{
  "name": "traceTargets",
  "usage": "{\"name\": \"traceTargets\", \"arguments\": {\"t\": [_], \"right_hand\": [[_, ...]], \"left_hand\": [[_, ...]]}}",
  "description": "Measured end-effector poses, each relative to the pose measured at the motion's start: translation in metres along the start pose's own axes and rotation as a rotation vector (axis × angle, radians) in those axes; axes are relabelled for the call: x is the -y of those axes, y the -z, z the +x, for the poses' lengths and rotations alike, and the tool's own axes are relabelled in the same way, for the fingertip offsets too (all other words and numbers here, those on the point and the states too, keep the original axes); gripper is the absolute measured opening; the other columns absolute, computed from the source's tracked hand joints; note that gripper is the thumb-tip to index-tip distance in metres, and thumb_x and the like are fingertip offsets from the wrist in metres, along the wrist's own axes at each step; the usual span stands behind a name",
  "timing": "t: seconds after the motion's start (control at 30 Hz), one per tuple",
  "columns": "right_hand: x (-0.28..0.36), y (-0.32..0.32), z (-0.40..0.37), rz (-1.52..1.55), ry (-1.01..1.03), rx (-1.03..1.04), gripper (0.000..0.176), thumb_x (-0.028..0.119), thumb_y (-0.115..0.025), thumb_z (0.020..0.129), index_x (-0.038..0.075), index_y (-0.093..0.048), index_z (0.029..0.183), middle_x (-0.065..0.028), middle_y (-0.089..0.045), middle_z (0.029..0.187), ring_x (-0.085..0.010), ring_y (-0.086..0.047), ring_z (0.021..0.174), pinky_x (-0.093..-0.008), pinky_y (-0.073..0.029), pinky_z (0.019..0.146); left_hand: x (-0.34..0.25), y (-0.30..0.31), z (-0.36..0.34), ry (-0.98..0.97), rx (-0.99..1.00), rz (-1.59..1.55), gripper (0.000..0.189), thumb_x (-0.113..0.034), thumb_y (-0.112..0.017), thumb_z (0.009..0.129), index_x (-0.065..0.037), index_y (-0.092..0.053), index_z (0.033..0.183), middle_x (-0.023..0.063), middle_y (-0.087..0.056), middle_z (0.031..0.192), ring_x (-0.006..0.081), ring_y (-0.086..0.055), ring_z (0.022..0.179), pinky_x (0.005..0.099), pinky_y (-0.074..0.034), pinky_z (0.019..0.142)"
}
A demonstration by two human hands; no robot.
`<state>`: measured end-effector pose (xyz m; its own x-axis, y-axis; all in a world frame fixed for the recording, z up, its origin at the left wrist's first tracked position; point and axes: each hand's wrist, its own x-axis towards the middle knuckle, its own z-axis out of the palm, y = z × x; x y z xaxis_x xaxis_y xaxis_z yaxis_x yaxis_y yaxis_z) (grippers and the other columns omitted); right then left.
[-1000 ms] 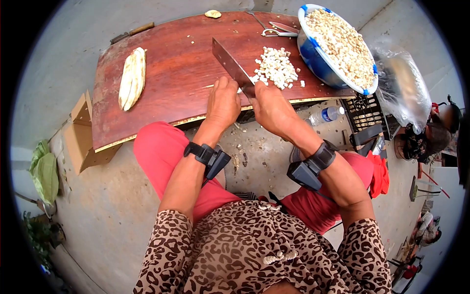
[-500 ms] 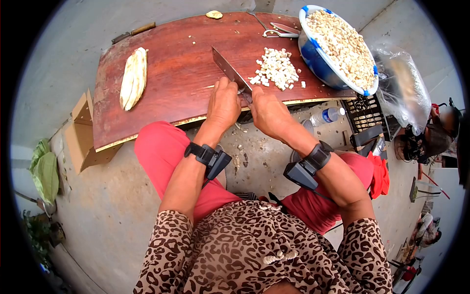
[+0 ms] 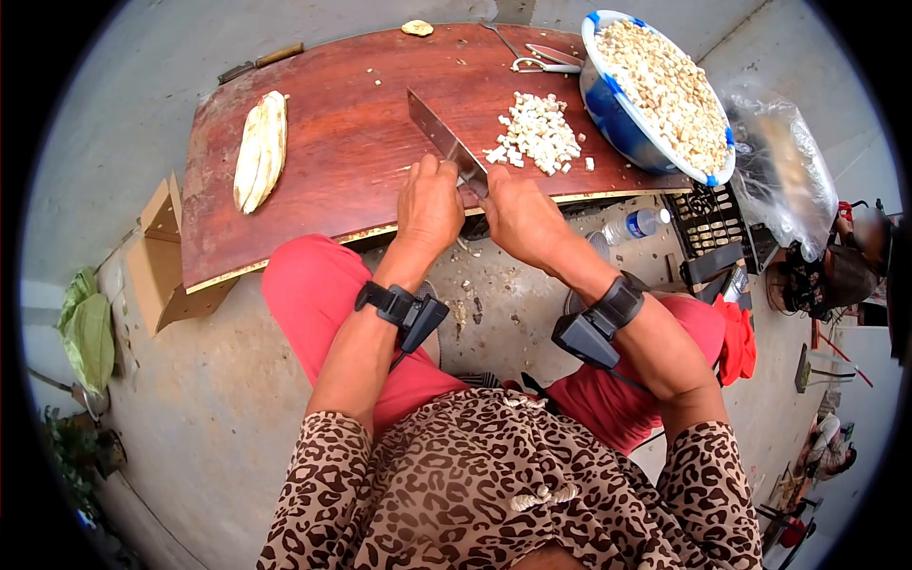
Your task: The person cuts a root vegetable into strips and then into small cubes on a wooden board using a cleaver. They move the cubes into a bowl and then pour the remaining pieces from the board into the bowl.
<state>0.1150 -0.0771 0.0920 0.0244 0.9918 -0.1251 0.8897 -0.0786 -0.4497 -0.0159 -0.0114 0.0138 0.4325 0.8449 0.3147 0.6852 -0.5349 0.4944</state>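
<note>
My right hand point(image 3: 521, 217) is closed around the handle end of a broad-bladed kitchen knife point(image 3: 435, 127). The blade slants up and to the left over the reddish wooden board point(image 3: 332, 123). Close to the left side of the blade, my left hand point(image 3: 429, 201) has its fingers curled down near the board's front edge; what they hold is hidden. Right of the knife lies a heap of small pale diced cubes point(image 3: 538, 133). At the board's left end rest long peeled whitish pieces point(image 3: 261, 152).
A blue-and-white basin point(image 3: 622, 133) full of diced cubes stands at the right. Scissors point(image 3: 546, 65) and another knife point(image 3: 261, 63) lie along the far edge. Below are a water bottle point(image 3: 635, 225), a black crate point(image 3: 708, 223) and a cardboard box point(image 3: 157, 261). Another person point(image 3: 841, 266) is at far right.
The knife blade has tipped slightly to the left. My left hand has shifted a little to the left, and my right hand stays around the handle.
</note>
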Motion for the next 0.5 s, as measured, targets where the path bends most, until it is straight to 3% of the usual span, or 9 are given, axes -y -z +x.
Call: {"name": "traceTargets", "arguments": {"t": [0.5], "right_hand": [[-0.001,0.003,-0.003,0.089,0.071,-0.071,0.016,0.008,-0.056,0.089,-0.005,-0.048,0.095,-0.0330,-0.061,0.075,-0.0506,-0.062,0.075,-0.0550,-0.049,0.064]], "left_hand": [[0.001,0.002,-0.001,0.002,-0.015,-0.070,0.022,0.002,-0.059,0.075,0.003,-0.060,0.097,0.0211,-0.055,0.098,0.0405,-0.054,0.097,0.0483,-0.047,0.083]]}}
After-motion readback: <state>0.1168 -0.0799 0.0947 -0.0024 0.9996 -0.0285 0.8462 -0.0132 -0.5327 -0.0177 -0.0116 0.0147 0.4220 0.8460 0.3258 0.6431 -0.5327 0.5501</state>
